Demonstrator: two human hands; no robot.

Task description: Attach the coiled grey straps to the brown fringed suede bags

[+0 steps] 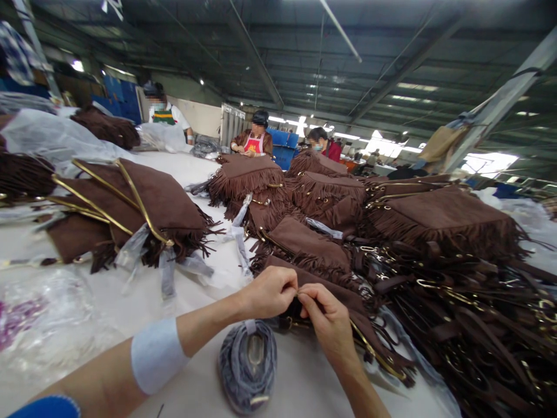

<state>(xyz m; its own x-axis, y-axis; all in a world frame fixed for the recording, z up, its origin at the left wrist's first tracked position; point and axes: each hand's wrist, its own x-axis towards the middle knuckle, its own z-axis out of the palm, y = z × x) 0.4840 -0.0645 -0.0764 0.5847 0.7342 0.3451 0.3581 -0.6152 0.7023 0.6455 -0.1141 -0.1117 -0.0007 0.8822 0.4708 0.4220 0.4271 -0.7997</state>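
Two bare hands meet over a brown bag [342, 297] lying on a white table [300, 386].
Above the bag, the left hand [270, 292] is curled closed and the right hand [325, 316] pinches thumb against finger, both on a tiny item [297, 294] too small to identify. A plastic-wrapped coil [248, 368] lies on the near side of the bag, dark straps [474, 342] to its right. Well left of it, clear plastic [52, 325] carries purple print, too blurred to read; beyond it, a co-worker's red apron [253, 144] shows an illegible yellow motif.
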